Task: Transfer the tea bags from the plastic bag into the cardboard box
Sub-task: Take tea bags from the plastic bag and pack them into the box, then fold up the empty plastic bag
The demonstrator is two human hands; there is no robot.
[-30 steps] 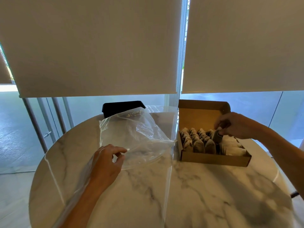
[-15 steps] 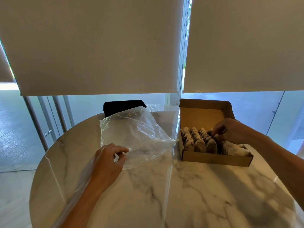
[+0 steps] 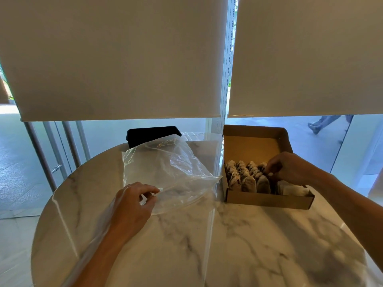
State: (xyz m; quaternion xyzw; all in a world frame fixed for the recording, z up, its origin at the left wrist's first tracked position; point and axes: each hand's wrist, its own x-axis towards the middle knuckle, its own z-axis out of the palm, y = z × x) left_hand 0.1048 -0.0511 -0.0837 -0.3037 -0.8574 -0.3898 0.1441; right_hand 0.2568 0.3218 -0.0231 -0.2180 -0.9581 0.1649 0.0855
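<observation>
1. My right hand (image 3: 290,167) is curled inside the cardboard box (image 3: 267,198) at the table's back right, tucking tea bags (image 3: 247,177); what it holds, I cannot tell.
2. My left hand (image 3: 132,206) pinches the plastic bag (image 3: 165,168) open; I should push gently.

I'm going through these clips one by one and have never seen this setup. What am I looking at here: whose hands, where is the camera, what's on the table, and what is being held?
There is no robot. A person wears one wide-angle camera on the head, looking forward and down, so both arms reach in from the bottom of the picture. On the round marble table lie a clear plastic bag and, to its right, an open cardboard box with rows of tea bags standing in it. The left hand pinches the bag's near edge. The right hand reaches into the box, fingers curled among the tea bags; whether it grips one is hard to tell. A black object sits behind the bag.
</observation>
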